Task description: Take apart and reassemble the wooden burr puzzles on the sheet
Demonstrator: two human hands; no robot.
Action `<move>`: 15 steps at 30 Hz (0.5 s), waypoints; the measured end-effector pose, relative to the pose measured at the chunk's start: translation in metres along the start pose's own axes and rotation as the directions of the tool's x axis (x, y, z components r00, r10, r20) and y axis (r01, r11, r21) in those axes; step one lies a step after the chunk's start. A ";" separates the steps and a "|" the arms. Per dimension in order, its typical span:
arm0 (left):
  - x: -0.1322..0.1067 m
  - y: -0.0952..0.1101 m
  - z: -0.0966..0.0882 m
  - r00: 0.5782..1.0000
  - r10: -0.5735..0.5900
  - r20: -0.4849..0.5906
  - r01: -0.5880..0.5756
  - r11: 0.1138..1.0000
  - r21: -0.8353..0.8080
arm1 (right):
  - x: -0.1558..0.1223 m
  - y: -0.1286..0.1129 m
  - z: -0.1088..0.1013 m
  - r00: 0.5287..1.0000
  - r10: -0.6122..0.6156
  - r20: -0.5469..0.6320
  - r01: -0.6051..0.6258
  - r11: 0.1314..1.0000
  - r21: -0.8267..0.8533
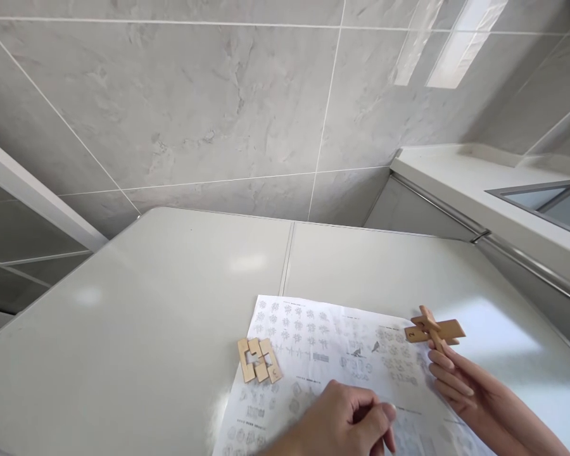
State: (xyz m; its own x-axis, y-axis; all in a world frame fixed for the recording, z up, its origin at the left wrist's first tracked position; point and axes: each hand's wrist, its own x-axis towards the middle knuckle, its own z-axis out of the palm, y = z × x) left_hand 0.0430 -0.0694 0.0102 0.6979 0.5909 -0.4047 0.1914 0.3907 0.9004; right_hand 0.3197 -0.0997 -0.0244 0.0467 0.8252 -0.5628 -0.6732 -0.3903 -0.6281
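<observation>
In the head view my right hand (465,389) pinches one end of a partly joined wooden burr puzzle (434,329), made of crossed notched sticks, one marked with a "2". The puzzle is held just above the right edge of a printed instruction sheet (330,373). My left hand (346,421) is loosely curled over the lower middle of the sheet, thumb against the bent fingers, with nothing visible in it. Several notched wooden pieces (259,361) lie side by side on the left edge of the paper, away from both hands.
The sheet lies on a glossy white table (194,266) with a seam between its two panels. Behind it rises a grey tiled wall (218,95). A white ledge (479,183) with a metal rail below it is on the right, and a white-framed door or window (42,190) on the left.
</observation>
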 end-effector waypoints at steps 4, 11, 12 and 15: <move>-0.001 0.002 0.001 1.000 -0.010 -0.007 0.010 1.000 0.001 | 0.003 0.003 -0.003 0.999 0.044 0.004 -0.044 0.992 0.115; 0.001 0.002 0.002 1.000 0.001 0.003 -0.001 1.000 0.007 | 0.007 0.004 -0.006 0.998 0.062 0.034 -0.069 0.960 0.270; 0.002 0.001 0.002 1.000 0.010 0.005 -0.010 1.000 0.006 | 0.006 0.003 -0.004 0.997 0.065 0.030 -0.071 0.959 0.274; 0.003 -0.002 0.000 1.000 0.019 0.013 -0.019 1.000 0.016 | 0.001 0.002 0.001 0.997 0.075 0.022 -0.078 0.954 0.289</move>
State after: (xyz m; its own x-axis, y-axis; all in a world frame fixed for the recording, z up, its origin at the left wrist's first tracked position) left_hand 0.0450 -0.0685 0.0075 0.7104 0.5890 -0.3852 0.1888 0.3678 0.9105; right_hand 0.3176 -0.0992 -0.0256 -0.0202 0.8023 -0.5966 -0.8590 -0.3193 -0.4002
